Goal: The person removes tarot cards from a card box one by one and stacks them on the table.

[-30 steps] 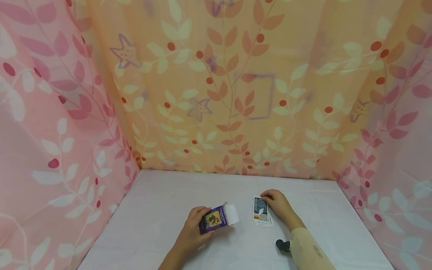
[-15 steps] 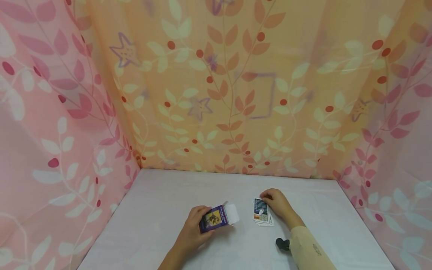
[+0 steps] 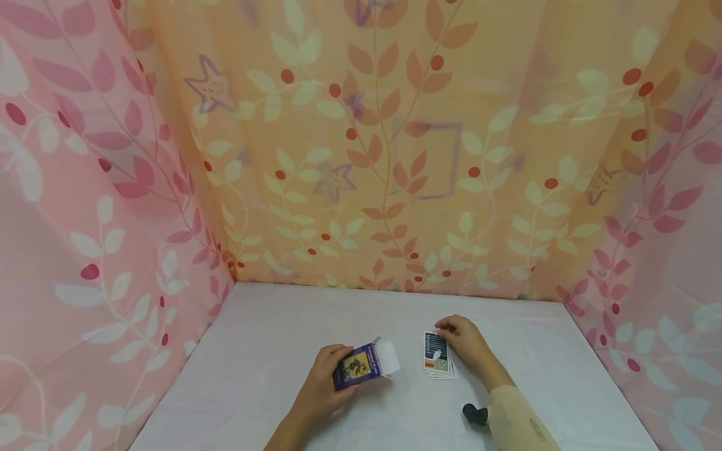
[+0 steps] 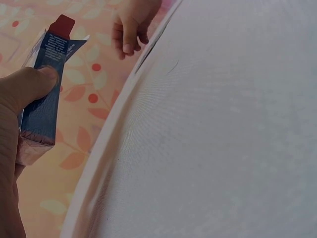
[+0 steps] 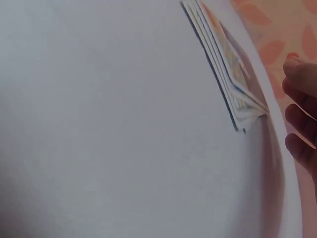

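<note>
In the head view my left hand [image 3: 324,385] grips a purple card box [image 3: 357,368] with a yellow picture on its front. Its white end flap [image 3: 388,357] stands open toward the right. From the left wrist view, the thumb presses the box's dark blue side [image 4: 43,111], and a red tab [image 4: 62,26] sticks up at the end. A small stack of picture cards [image 3: 436,354] lies slightly fanned on the table. Over the stack's upper right corner hovers my right hand [image 3: 467,341]; the right wrist view shows its loosely bent fingers [image 5: 299,116] apart from the cards [image 5: 218,64].
A white cloth covers the table [image 3: 271,338]. Near the right sleeve [image 3: 516,416] there is a small black object [image 3: 475,414]. Patterned curtains [image 3: 361,188] enclose the back and both sides.
Both hands, the card box and the card stack stay almost where they were. The right forearm and the black object shift very slightly.
</note>
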The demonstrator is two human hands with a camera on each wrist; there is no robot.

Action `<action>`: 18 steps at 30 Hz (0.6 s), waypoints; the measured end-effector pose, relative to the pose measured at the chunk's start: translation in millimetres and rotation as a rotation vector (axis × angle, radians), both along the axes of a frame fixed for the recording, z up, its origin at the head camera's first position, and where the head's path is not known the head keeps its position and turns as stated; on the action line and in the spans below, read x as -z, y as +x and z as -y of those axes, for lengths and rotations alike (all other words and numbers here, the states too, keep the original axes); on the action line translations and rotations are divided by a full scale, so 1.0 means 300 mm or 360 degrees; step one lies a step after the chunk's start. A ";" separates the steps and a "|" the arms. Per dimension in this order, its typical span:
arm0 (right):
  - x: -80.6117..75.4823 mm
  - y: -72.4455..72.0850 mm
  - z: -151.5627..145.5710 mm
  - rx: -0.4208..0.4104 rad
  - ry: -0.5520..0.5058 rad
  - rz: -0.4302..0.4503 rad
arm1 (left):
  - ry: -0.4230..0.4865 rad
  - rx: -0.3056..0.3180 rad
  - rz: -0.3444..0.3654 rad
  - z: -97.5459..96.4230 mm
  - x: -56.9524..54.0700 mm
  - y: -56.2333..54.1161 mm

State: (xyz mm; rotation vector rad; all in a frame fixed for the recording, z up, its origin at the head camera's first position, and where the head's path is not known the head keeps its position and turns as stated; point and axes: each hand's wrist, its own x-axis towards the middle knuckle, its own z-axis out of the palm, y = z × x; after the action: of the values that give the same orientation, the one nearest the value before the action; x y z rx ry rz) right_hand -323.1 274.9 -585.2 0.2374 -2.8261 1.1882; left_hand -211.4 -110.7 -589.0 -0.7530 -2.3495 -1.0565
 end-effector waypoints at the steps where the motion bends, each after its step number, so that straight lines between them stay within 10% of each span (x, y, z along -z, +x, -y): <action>1: -0.004 0.007 0.002 0.0006 0.0000 0.0003 | 0.0002 0.0000 0.0009 0.000 -0.001 0.002; 18: -0.086 0.133 0.080 0.0057 -0.0072 -0.0317 | 0.0010 -0.0012 0.0083 -0.003 0.003 0.002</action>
State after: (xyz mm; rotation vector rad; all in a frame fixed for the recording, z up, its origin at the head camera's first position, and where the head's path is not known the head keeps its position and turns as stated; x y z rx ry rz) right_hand -283.1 250.8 -559.5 0.2836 -2.6191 1.1502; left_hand -210.9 -109.9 -589.9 -0.7223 -2.3898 -1.0920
